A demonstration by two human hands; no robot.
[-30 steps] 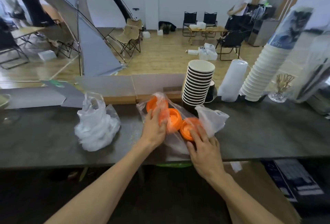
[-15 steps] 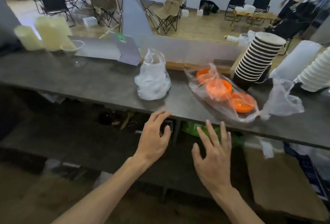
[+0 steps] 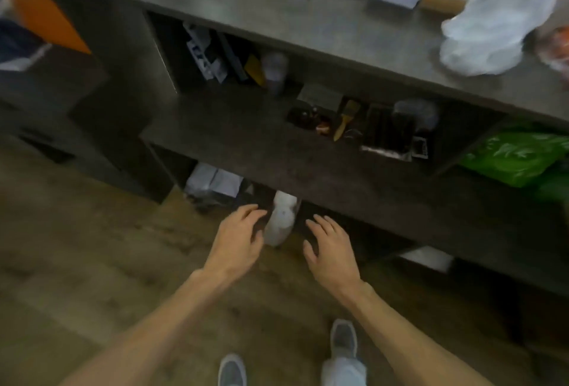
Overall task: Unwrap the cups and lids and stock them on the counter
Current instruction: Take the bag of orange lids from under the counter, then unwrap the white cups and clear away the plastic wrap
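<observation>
- We see the left hand [image 3: 237, 239] and right hand [image 3: 331, 247] low before the bottom shelf [image 3: 308, 170], fingers spread loosely, holding nothing.
- Between them a white wrapped bundle [image 3: 281, 221] sticks out from under that shelf's front edge; what it holds we cannot tell.
- A crumpled white bag [image 3: 492, 22] sits at the counter's [image 3: 308, 22] right end.
- Orange lids [image 3: 558, 46] show blurred at the far right edge.

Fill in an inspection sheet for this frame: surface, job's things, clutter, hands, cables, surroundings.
Surface: dark grey countertop, open shelves beneath.
Job's things: white wrapped bundle under the lowest shelf, contents unclear; orange lids in clear plastic at the right edge, mostly cut off.
Clutter: crumpled white plastic bag on the countertop; wooden-handled paintbrush and green plastic bag on the shelves.
Hands: left hand and right hand open, either side of the bundle.
Cables: nothing seen.
Surroundings: wooden floor.
</observation>
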